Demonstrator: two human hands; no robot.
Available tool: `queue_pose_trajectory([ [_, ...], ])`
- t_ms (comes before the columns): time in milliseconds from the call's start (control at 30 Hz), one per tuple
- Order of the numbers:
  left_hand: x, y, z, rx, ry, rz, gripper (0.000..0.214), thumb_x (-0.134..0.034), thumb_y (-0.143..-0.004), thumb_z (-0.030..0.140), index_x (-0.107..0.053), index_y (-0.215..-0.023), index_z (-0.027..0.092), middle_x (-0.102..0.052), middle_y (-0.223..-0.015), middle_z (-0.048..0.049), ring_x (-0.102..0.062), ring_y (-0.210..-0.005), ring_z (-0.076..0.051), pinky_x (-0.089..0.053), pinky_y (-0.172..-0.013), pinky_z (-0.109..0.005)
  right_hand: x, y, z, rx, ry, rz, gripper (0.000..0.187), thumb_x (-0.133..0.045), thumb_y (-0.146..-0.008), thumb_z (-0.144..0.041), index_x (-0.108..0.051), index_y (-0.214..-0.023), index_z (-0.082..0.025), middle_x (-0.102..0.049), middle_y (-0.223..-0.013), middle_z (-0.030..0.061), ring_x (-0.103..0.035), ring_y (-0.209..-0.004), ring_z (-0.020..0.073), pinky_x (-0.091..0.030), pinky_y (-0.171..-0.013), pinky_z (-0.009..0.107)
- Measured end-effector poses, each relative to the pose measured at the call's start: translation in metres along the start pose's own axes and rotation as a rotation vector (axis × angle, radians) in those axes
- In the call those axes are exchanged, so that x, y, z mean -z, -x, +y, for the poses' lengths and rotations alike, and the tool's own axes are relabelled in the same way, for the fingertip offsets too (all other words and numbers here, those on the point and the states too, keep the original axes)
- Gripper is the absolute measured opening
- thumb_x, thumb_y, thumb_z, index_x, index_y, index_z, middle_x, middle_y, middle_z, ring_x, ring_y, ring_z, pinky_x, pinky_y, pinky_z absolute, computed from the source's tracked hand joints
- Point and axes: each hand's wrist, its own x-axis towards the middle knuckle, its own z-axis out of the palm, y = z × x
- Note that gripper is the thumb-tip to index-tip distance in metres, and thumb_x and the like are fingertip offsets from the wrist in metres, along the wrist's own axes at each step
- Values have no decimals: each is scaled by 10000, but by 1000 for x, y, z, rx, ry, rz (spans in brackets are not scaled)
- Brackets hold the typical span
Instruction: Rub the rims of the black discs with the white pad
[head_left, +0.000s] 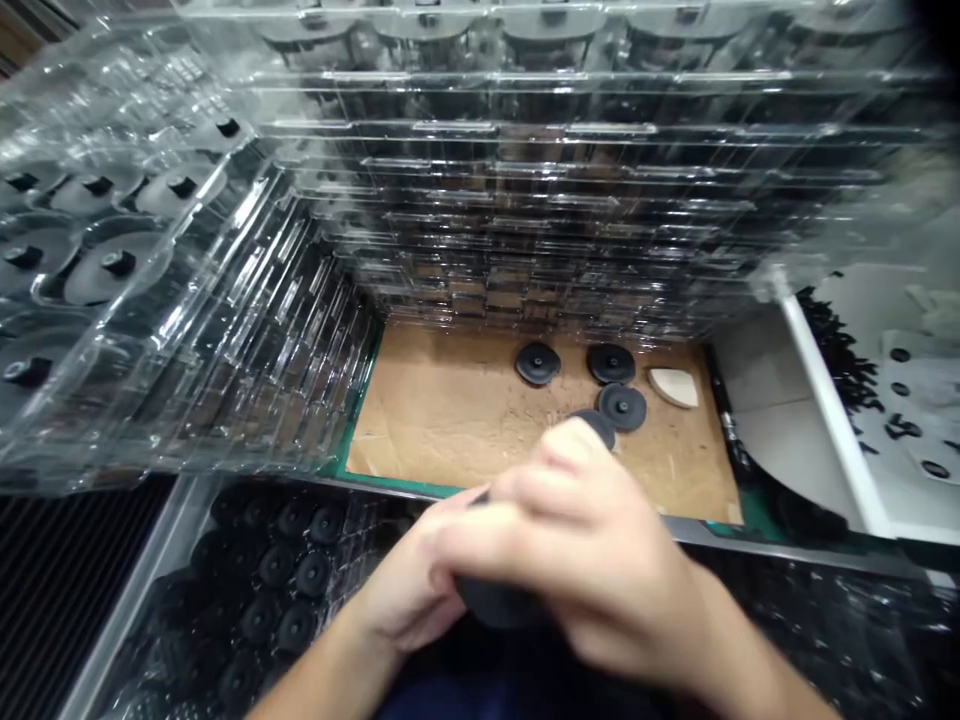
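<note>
Close to my body, my left hand (424, 575) and my right hand (577, 540) come together around a dark round part (499, 602). Fingers of both are closed on it; motion blur and the knuckles hide much of its shape. Beyond my right hand, a similar black disc (598, 425) shows only partly. Three more black discs with small centre hubs lie on the cardboard: one (538, 364) apart on the left, another (611, 363) behind, and a third (622, 406) in front of that. To their right is a pale wedge-shaped piece (674, 387).
Tall stacks of clear plastic trays rise behind (525, 200) and at left (225, 300). The cardboard sheet (427, 410) covers the bench. At right a white bin (825, 400) stands near small black parts (836, 345). More black discs (292, 575) fill a tray below left.
</note>
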Motion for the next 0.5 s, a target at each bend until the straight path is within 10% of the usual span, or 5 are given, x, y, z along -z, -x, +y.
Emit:
queue_pose_trajectory([
  [167, 6, 5, -6, 34, 293, -85, 441, -836, -620, 310, -715, -1041, 252, -761, -1029, -5, -725, -908, -207, -581, -797, -277, -27, 9, 64, -540, -219, 39, 202, -540, -899, -233, -704, -1016, -249, -711, -963, 8, -638, -886, 153, -481, -777, 273],
  [333, 14, 7, -8, 36, 419, -143, 432, -813, -632, 384, -729, -989, 156, -755, -999, -54, -714, -930, -235, -592, -801, -301, -93, 33, 99, -640, -138, 77, 235, -518, -862, -221, -729, -961, -192, -639, -1004, 97, -634, -913, 227, -511, -798, 373],
  [500, 27, 9, -10, 16, 476, -219, 541, -617, -743, 578, -671, -1133, 207, -736, -1055, -67, -725, -897, -222, -594, -749, -278, -81, 43, 88, -648, -89, 201, 266, -469, -897, -234, -695, -1029, -189, -629, -1031, 97, -630, -883, 197, -528, -719, 314],
])
